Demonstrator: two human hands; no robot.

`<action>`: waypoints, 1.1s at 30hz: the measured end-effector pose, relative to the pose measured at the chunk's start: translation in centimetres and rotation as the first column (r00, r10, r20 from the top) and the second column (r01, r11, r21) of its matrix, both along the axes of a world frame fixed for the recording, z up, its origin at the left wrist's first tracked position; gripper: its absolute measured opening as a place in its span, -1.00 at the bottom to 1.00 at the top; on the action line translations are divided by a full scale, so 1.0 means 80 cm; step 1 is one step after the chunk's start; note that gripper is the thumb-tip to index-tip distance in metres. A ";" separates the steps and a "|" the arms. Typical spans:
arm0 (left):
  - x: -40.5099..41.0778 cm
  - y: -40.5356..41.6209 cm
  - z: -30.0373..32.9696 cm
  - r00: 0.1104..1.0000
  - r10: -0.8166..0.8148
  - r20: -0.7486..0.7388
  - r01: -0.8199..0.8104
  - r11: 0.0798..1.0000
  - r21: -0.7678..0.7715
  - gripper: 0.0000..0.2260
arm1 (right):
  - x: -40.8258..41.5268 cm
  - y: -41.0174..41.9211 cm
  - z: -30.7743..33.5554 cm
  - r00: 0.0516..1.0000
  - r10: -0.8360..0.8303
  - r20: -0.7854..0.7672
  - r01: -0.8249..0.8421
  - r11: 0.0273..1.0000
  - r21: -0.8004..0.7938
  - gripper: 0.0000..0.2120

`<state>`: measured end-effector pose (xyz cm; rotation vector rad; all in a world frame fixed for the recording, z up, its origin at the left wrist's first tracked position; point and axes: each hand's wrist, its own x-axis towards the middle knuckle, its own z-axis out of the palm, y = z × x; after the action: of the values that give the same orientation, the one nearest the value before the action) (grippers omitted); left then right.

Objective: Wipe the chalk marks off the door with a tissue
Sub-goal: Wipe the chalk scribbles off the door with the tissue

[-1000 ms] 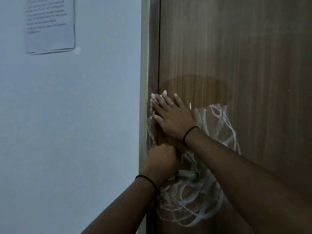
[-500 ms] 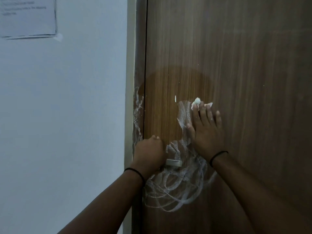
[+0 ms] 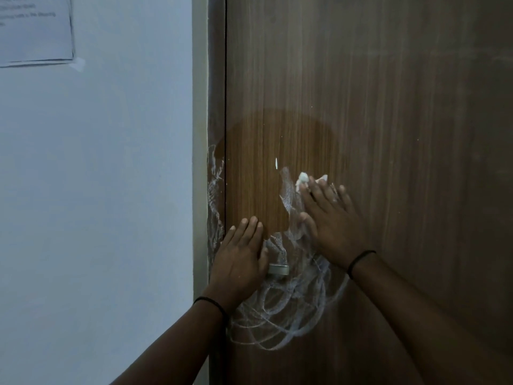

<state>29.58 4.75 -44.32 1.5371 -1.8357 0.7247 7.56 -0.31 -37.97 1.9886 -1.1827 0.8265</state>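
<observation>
Presently listed, by the door [image 3: 388, 107]: one tissue [image 3: 303, 178], white, pressed flat to the wood under the right hand [image 3: 334, 223], fingers straight and spread, tissue ends showing past the fingertips. One left hand [image 3: 240, 259], fingers straight and close together, resting on the door over the handle [image 3: 278, 269], hiding most of it. Chalk marks [image 3: 280, 323]: one looping tangle below and between both hands, one streak on the frame [image 3: 215, 79]. One paper [image 3: 36, 29] on the wall [image 3: 97, 190] left of the door. Two dark wristbands, one per wrist.
</observation>
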 end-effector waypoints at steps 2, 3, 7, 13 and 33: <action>0.002 -0.003 -0.009 1.000 -0.010 -0.004 0.010 1.000 -0.006 -0.40 | -0.009 -0.005 0.005 0.997 -0.019 0.074 0.019 1.000 -0.008 -0.43; 0.001 -0.003 -0.011 1.000 -0.006 -0.008 0.006 1.000 -0.019 -0.40 | -0.005 -0.007 0.013 0.992 -0.014 0.125 0.016 1.000 -0.017 -0.43; -0.003 -0.003 -0.011 1.000 -0.002 -0.029 0.002 1.000 -0.029 -0.45 | 0.046 -0.006 0.040 0.990 0.051 0.131 -0.046 0.998 -0.042 -0.39; 0.011 0.004 -0.014 0.998 -0.004 -0.069 0.003 1.000 -0.015 -0.47 | 0.047 0.000 -0.003 0.992 0.062 -0.107 -0.069 0.996 -0.059 -0.42; -0.015 0.020 0.014 0.971 0.235 0.054 -0.239 0.967 0.084 -0.45 | -0.013 0.003 -0.008 0.984 -0.061 0.165 0.061 0.998 0.003 -0.44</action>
<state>28.38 6.37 -43.17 1.8350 -1.7551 0.7992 6.55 -0.08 -38.61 1.9013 -1.3286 0.9757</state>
